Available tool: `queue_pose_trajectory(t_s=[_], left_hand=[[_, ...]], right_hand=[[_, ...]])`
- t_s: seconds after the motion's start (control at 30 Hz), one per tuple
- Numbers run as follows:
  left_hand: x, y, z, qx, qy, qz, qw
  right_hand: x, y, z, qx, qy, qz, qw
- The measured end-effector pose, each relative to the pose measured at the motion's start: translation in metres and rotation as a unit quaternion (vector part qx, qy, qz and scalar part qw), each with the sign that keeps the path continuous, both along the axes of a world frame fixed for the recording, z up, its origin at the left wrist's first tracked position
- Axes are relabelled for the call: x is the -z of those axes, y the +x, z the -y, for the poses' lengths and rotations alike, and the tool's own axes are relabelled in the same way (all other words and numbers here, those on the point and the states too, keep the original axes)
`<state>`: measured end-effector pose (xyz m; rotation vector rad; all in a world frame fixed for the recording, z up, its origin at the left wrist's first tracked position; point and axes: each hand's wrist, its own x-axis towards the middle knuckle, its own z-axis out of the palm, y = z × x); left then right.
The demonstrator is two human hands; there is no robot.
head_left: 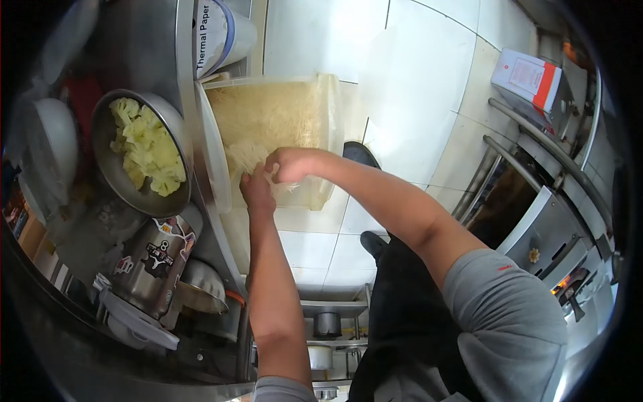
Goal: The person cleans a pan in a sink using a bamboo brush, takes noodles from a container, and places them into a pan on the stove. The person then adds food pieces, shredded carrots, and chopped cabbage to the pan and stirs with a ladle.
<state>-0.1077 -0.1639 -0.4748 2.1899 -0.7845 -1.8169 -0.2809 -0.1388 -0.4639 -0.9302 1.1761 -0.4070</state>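
Observation:
A large translucent bin stands on the tiled floor, its bottom covered with pale, thin noodle-like strands. Both hands are over its near part, close together. My left hand is closed around a bunch of the pale strands. Beside it, my right hand has its fingers curled in on the same bunch, and loose ends stick out below and above the hands. The fingertips are partly hidden by the strands and the hands themselves.
On the steel counter at left sit a metal bowl of cauliflower, a stickered metal container and a smaller bowl. A white tub is behind the bin. At right are a tin and stove equipment.

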Motion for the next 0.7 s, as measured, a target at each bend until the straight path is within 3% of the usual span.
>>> queue_pose_trajectory(t_s=[0.03,0.1,0.17,0.2,0.27,0.4,0.47,0.7], left_hand=[[-0.006,-0.004,0.002,0.000,0.001,0.002,1.000],[-0.022,-0.009,0.002,-0.006,-0.052,-0.022,0.998],[-0.032,-0.004,-0.004,-0.034,-0.032,-0.042,0.998],[-0.037,-0.002,-0.005,-0.061,-0.017,-0.069,0.996],[-0.057,0.004,-0.009,-0.077,0.018,-0.112,0.991],[-0.074,0.031,-0.026,-0.141,0.094,-0.186,0.968],[-0.078,0.039,-0.034,-0.142,0.083,-0.189,0.968],[-0.077,0.035,-0.044,-0.107,0.047,-0.178,0.977]], right_hand=[[0.006,-0.005,0.004,-0.035,0.019,0.000,0.999],[0.020,-0.011,0.005,0.176,0.068,-0.145,0.971],[0.032,-0.018,0.005,0.208,0.031,-0.314,0.926],[0.036,-0.012,0.005,0.208,0.034,-0.313,0.926],[0.047,0.005,0.008,0.324,0.045,-0.391,0.861],[0.051,0.005,0.008,0.323,0.147,-0.328,0.875],[0.057,0.007,-0.003,0.117,-0.028,-0.448,0.886],[0.058,0.019,-0.009,0.220,0.076,-0.318,0.919]])
